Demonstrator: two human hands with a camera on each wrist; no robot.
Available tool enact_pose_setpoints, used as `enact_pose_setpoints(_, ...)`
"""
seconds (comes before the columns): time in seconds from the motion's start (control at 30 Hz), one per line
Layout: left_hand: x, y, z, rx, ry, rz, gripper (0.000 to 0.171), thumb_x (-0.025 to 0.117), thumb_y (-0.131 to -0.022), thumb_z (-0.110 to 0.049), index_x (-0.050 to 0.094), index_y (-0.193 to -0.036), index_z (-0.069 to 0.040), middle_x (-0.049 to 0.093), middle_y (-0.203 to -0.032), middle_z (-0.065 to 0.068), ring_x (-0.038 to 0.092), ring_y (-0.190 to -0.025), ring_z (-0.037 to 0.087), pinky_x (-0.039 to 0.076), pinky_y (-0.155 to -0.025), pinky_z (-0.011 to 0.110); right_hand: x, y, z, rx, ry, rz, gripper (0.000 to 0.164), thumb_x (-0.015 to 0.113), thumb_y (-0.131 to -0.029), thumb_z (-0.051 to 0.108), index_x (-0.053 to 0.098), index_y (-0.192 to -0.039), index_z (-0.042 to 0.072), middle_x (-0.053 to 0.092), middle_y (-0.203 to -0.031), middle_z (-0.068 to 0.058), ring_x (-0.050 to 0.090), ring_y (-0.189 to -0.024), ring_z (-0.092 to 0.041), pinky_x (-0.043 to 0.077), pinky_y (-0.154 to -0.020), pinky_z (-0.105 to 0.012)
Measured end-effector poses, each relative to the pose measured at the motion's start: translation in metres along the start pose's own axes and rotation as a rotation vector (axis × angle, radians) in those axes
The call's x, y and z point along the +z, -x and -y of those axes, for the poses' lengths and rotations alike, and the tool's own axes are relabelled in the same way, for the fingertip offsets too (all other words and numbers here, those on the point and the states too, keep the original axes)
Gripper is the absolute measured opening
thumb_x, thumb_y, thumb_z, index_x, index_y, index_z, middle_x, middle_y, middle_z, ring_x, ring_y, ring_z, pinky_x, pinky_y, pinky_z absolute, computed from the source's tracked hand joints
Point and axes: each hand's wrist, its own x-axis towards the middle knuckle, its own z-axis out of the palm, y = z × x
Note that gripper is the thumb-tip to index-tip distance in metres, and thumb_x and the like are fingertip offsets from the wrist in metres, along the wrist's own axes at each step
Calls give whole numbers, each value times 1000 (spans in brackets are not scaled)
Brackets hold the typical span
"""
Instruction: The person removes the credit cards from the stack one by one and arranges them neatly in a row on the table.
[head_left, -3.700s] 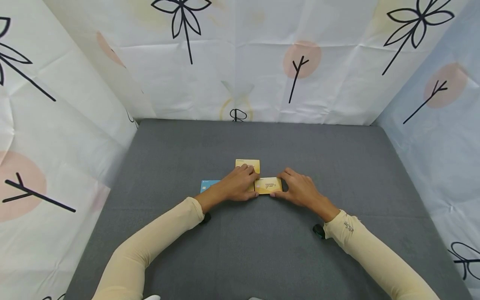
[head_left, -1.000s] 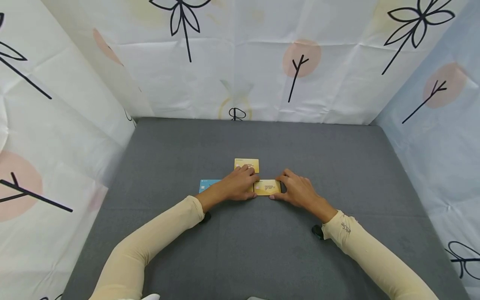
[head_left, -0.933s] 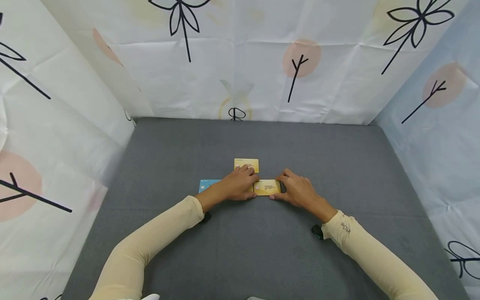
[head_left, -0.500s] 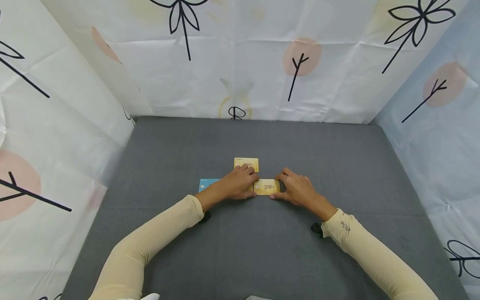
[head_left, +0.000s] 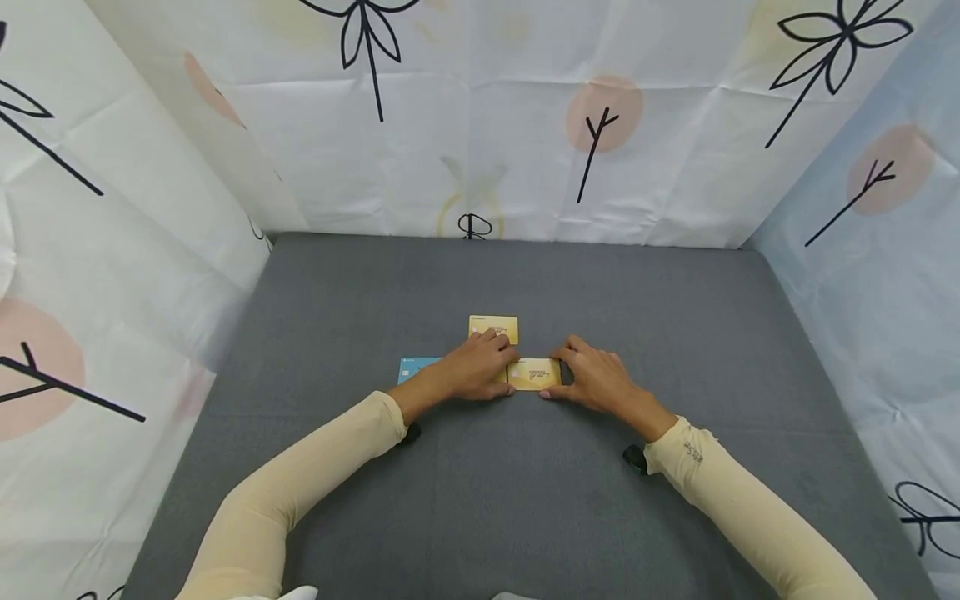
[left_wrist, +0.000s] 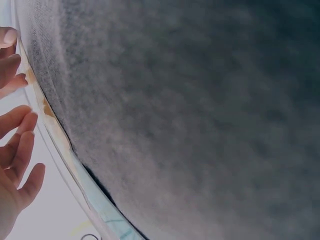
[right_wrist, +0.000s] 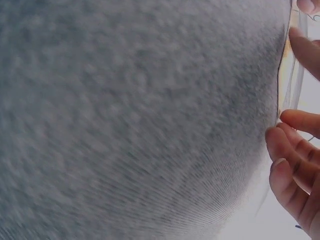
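Side by side on the grey table [head_left: 480, 500] lie a blue card [head_left: 415, 368], a yellow card [head_left: 503, 377] mostly hidden under the left hand, and a second yellow card [head_left: 534, 375] at the right end. My left hand [head_left: 476, 367] spans the covered card, fingers at its far edge and thumb at its near edge. With index finger and thumb, my right hand [head_left: 596, 379] grips the right-end card by its far and near edges. Another yellow card [head_left: 492, 323] lies just beyond, partly behind the left fingers. In the right wrist view, a card edge [right_wrist: 285, 70] shows as a thin strip.
Patterned white cloth [head_left: 480, 150] hangs behind the table and along both sides. A dark wrist device [head_left: 635, 458] sits under the right sleeve's cuff. A pale object [head_left: 510, 596] pokes in at the bottom edge of the head view.
Since the oldest frame, the right-end card has slid slightly toward the person between the fingers. During the last second, both hands and all the cards have stayed in place.
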Motion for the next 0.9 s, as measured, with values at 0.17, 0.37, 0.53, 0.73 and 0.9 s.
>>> enact_pose_setpoints(0.17,-5,5,8,-33,30,-29,48,72,-92,-40,64,-129,-11,60,-119,8,54,-109,26,45,-93,46,-3,-3,-2,10,-4,42,68,75,-82,60,67,-126,10,59,-116,-8,60,-79,-20,50,-64,-41)
enact_pose_setpoints(0.37,-10,12,24,-63,4,-65,47,70,-94,-40,65,-130,-10,62,-119,9,54,-101,25,45,-86,42,-7,-13,-3,2,6,19,65,74,-84,59,69,-124,8,61,-115,-9,62,-81,-21,50,-63,-40)
enact_pose_setpoints(0.53,-14,16,37,-103,-7,-69,48,69,-95,-39,63,-132,-9,60,-120,9,52,-100,24,42,-84,41,-12,-25,-1,7,-1,-7,62,74,-85,57,70,-124,8,62,-116,-10,63,-81,-22,52,-63,-41)
enact_pose_setpoints(0.73,-18,15,46,-162,24,-52,49,68,-96,-39,61,-133,-8,59,-119,10,50,-100,25,41,-84,41,-15,-43,0,9,-12,-16,58,72,-88,55,70,-125,10,62,-113,-8,63,-83,-21,52,-65,-39)
enact_pose_setpoints(0.9,-17,11,54,-185,26,-50,51,68,-96,-41,61,-134,-7,59,-120,11,50,-100,26,42,-86,42,-14,-59,2,-16,-34,-30,55,72,-90,50,70,-125,9,63,-114,-9,65,-91,-24,54,-73,-43)
